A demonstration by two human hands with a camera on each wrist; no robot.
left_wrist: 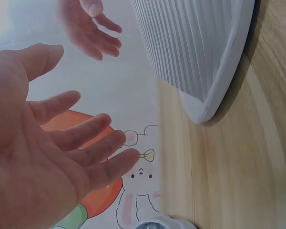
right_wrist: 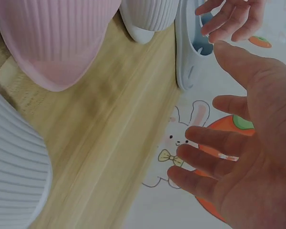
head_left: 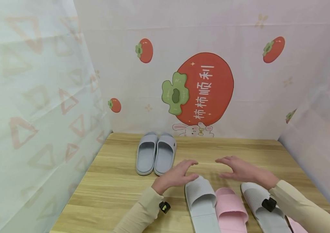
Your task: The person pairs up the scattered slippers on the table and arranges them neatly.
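My left hand hovers near the toe of a white ribbed slipper, its fingers spread and holding nothing. Across from it, my right hand hangs above the table, also with spread fingers and nothing in them. Below and between the hands lies a pink slipper. Under the right forearm sits another white slipper, partly covered by the sleeve. The palms face each other; in the left wrist view the left hand shows its bare palm, and the right wrist view shows the right palm likewise bare.
A pair of grey-blue slippers stands side by side at the back left of the wooden table. Part of another pink slipper shows at the lower right. Printed cloth walls off the back and both sides.
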